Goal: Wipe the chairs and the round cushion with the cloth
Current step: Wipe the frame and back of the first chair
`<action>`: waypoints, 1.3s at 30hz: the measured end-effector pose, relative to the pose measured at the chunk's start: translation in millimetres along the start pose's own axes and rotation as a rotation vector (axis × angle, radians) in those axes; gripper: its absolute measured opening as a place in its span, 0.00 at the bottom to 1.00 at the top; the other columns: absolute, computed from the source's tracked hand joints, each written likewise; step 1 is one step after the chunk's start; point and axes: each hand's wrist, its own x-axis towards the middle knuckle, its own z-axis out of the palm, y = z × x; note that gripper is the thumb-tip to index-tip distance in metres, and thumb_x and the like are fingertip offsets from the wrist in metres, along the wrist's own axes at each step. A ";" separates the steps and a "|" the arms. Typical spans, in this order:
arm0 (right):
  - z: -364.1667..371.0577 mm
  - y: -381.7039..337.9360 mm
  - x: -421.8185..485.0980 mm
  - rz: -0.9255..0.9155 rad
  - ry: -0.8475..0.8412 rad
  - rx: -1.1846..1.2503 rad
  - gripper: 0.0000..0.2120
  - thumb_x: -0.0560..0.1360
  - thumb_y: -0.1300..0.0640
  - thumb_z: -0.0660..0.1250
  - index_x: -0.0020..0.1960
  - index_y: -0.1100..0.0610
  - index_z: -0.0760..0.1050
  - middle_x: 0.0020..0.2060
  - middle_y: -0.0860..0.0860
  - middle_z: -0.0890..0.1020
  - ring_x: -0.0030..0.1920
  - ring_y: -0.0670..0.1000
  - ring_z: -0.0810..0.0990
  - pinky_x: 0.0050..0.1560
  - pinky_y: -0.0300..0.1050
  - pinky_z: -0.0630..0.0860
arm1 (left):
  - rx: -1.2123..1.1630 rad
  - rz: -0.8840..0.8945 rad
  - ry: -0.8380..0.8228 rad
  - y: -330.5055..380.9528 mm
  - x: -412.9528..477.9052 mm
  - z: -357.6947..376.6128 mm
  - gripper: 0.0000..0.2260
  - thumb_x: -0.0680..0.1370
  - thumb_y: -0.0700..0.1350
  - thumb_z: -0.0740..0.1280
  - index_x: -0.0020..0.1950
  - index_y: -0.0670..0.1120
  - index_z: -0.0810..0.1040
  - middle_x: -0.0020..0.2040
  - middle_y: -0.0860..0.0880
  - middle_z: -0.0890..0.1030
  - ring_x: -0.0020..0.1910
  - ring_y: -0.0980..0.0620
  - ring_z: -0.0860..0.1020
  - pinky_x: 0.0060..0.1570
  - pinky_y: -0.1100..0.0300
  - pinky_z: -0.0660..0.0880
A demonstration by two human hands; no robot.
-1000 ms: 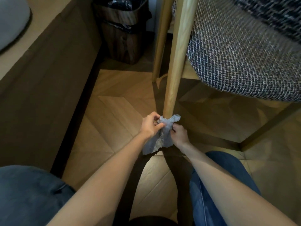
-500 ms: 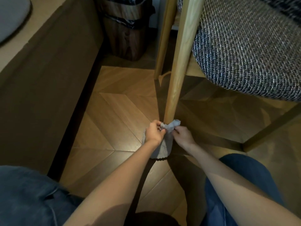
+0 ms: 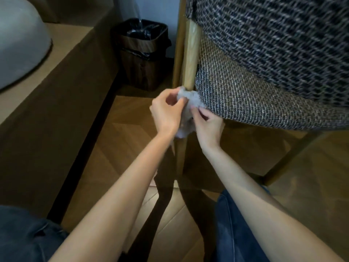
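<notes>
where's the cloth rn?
Head view, centre: the cloth is bunched against the wooden chair leg beside the woven seat edge, held between the left hand and the right hand.

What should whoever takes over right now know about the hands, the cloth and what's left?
Hands: the left hand pinches the cloth; the right hand pinches it from the other side.
Things: the cloth is bunched against the chair leg, just under the edge of the woven seat.
Done: the leg wipe is under way; how much of the chair is clean cannot be told.
Left: the rest of this chair, any other chairs, and the round cushion, which lies on the wooden ledge at far left, away from both hands.
</notes>
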 end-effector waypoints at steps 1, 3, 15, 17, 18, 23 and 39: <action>-0.6 -1.0 0.3 0.027 0.009 0.018 0.09 0.76 0.56 0.69 0.52 0.58 0.83 0.49 0.49 0.84 0.53 0.48 0.81 0.58 0.51 0.77 | 0.003 0.022 0.006 7.9 2.4 -0.1 0.07 0.74 0.38 0.71 0.51 0.46 0.83 0.45 0.54 0.83 0.44 0.63 0.80 0.47 0.70 0.76; -3.8 -0.5 -4.0 0.074 0.018 0.092 0.09 0.76 0.60 0.69 0.54 0.59 0.83 0.49 0.51 0.85 0.52 0.50 0.82 0.57 0.53 0.78 | 0.006 0.039 0.012 20.0 2.3 -0.6 0.07 0.74 0.36 0.70 0.50 0.44 0.83 0.44 0.53 0.83 0.44 0.62 0.80 0.47 0.68 0.77; -105.5 -16.1 -47.5 0.190 -0.168 0.432 0.18 0.76 0.66 0.66 0.58 0.45 0.75 0.51 0.43 0.82 0.54 0.39 0.80 0.51 0.35 0.77 | 0.014 0.032 -0.125 77.6 -83.7 21.1 0.06 0.75 0.38 0.70 0.51 0.43 0.81 0.41 0.60 0.79 0.41 0.66 0.78 0.45 0.70 0.75; -130.4 -15.0 -50.0 0.196 -0.163 0.474 0.20 0.76 0.67 0.64 0.59 0.43 0.71 0.53 0.43 0.81 0.54 0.38 0.80 0.47 0.31 0.76 | -0.015 0.051 -0.213 90.7 -98.0 36.1 0.05 0.76 0.37 0.69 0.51 0.44 0.80 0.41 0.58 0.79 0.42 0.64 0.78 0.45 0.70 0.75; -143.7 -13.6 -50.5 0.198 -0.153 0.482 0.21 0.76 0.67 0.64 0.59 0.43 0.70 0.54 0.44 0.81 0.55 0.39 0.80 0.47 0.32 0.76 | -0.035 0.050 -0.265 97.3 -103.6 44.6 0.06 0.76 0.37 0.68 0.51 0.44 0.80 0.43 0.57 0.80 0.43 0.63 0.78 0.46 0.71 0.75; -213.7 -4.5 -56.9 0.173 -0.015 0.366 0.17 0.74 0.66 0.66 0.57 0.48 0.70 0.52 0.46 0.81 0.52 0.39 0.80 0.45 0.32 0.76 | -0.006 0.103 -0.573 123.7 -123.1 89.8 0.09 0.77 0.34 0.66 0.56 0.41 0.78 0.47 0.53 0.79 0.44 0.64 0.76 0.47 0.75 0.72; -353.9 58.9 -35.9 0.144 0.426 -0.003 0.13 0.74 0.61 0.69 0.42 0.46 0.67 0.38 0.43 0.76 0.34 0.34 0.75 0.35 0.29 0.68 | 0.357 0.334 -0.966 134.5 -159.5 210.4 0.06 0.78 0.47 0.66 0.53 0.48 0.77 0.49 0.54 0.78 0.51 0.56 0.77 0.53 0.63 0.74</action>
